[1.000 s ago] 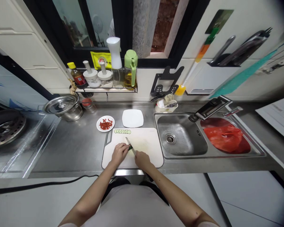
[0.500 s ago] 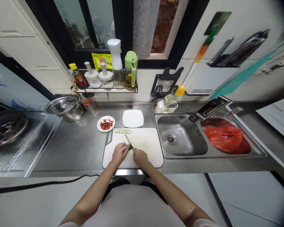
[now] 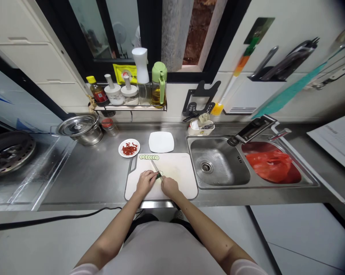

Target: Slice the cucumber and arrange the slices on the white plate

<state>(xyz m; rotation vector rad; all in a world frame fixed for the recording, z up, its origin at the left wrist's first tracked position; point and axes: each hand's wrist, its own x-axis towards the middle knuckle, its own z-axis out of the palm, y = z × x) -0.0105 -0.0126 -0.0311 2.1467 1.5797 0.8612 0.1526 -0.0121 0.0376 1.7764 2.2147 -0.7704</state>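
Observation:
On the white cutting board (image 3: 178, 164) my left hand (image 3: 145, 182) presses down a short piece of cucumber (image 3: 158, 175), its fingers closed around the dark green end. My right hand (image 3: 170, 187) is wrapped round the handle of a knife (image 3: 154, 165), whose blade points away and to the left, against the cucumber. The handle is mostly hidden in the fist. A row of overlapping cucumber slices (image 3: 149, 157) lies along the board's far left edge. Just beyond the board sit an unoccupied white square plate (image 3: 161, 142) and a small white dish (image 3: 120, 148) of chopped red bits.
To the right is a double sink (image 3: 218, 183) with a faucet (image 3: 253, 130) and a red plastic bag (image 3: 271, 164). At left stand a lidded steel pot (image 3: 88, 133) and a jar (image 3: 110, 127). Seasoning bottles line a wall shelf (image 3: 132, 108); a utensil caddy (image 3: 201, 131) sits behind the sink.
The whole view has shifted slightly as my head moved. Both hands, the knife and the cucumber stay in nearly the same place on the board.

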